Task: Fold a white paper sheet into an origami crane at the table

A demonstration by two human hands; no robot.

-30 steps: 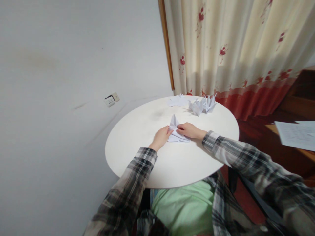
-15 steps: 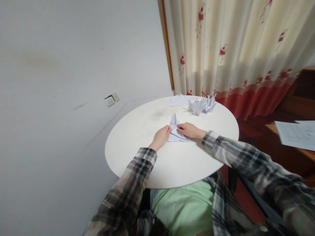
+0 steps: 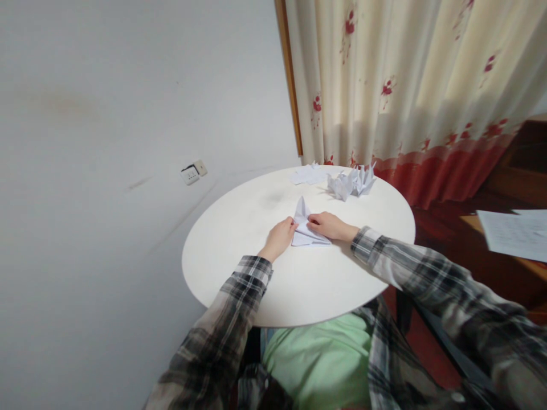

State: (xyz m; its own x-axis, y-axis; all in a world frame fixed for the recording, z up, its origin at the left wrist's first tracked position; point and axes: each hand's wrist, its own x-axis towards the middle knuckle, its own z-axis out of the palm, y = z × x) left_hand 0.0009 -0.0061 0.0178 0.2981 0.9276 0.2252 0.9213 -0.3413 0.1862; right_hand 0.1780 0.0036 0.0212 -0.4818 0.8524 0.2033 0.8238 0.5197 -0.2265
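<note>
A partly folded sheet of white paper (image 3: 308,237) lies on the round white table (image 3: 239,228), with one pointed flap standing up at its far end. My left hand (image 3: 280,236) grips its left edge, fingers closed at the base of the flap. On the opposite side, my right hand (image 3: 330,224) has its fingers curled and closed on the paper. The fingertips cover part of the folds. Beyond my right hand stand several folded white paper cranes (image 3: 351,183), bunched together.
Flat white paper pieces (image 3: 308,173) lie at the table's far edge. A pale wall (image 3: 106,142) with a socket (image 3: 190,175) rises on the left. A flowered curtain (image 3: 384,114) hangs behind the table. Printed sheets (image 3: 513,233) rest on a wooden surface at the right.
Both hands stay in nearly the same place on the paper. The upright flap leans very slightly further left, and the paper's lower right corner has shifted a touch to the right.
</note>
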